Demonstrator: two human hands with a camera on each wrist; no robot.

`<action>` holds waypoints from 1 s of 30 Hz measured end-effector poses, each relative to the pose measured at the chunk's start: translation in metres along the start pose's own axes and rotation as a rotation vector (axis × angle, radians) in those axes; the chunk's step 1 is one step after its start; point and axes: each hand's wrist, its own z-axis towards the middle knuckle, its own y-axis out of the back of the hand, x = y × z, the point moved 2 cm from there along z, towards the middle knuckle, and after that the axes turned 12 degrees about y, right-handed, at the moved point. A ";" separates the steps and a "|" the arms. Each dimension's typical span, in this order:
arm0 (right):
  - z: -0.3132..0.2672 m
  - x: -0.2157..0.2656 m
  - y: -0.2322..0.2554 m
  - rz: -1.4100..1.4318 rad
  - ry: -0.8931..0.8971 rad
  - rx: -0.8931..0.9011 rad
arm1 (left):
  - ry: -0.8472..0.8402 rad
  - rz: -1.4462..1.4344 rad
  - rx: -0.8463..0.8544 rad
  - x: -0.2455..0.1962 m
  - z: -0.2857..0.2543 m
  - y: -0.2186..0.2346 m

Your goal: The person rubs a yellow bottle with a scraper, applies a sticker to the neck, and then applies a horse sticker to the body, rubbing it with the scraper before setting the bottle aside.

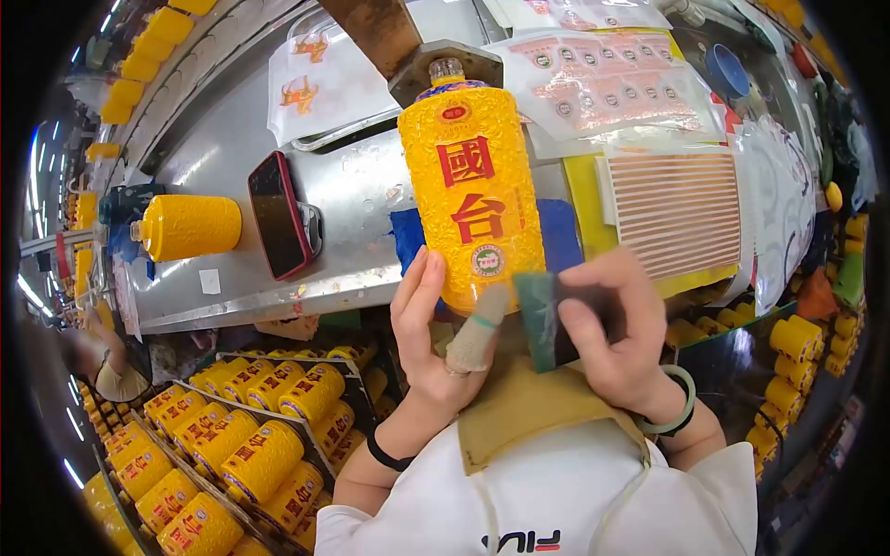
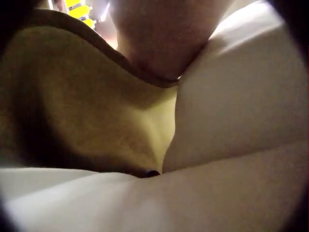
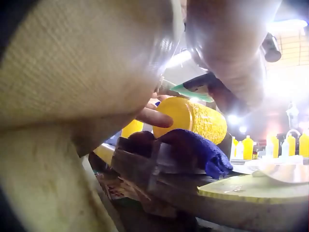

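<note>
A yellow embossed bottle (image 1: 468,185) with red characters and a small round label lies on a blue cloth (image 1: 559,236), its neck against a metal holder (image 1: 445,69). My left hand (image 1: 436,334) grips the bottle's base end, fingers along its left side and the beige-covered thumb over its lower front. Between the thumb and fingers of my right hand (image 1: 616,324) is a flat dark piece with a green edge (image 1: 538,320), beside the base. The right wrist view shows the bottle (image 3: 203,121) over the cloth (image 3: 207,150). Apron and shirt fill the left wrist view.
On the metal bench lie a phone (image 1: 278,213), another yellow bottle (image 1: 193,227) and a striped stack (image 1: 677,213) on a yellow sheet. Printed decal sheets (image 1: 603,88) and a blue bowl (image 1: 728,71) are further back. Racks of yellow bottles (image 1: 264,459) stand at lower left.
</note>
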 end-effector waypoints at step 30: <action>0.093 -0.018 0.019 -0.212 0.425 0.099 | -0.198 0.310 0.093 -0.036 0.060 0.001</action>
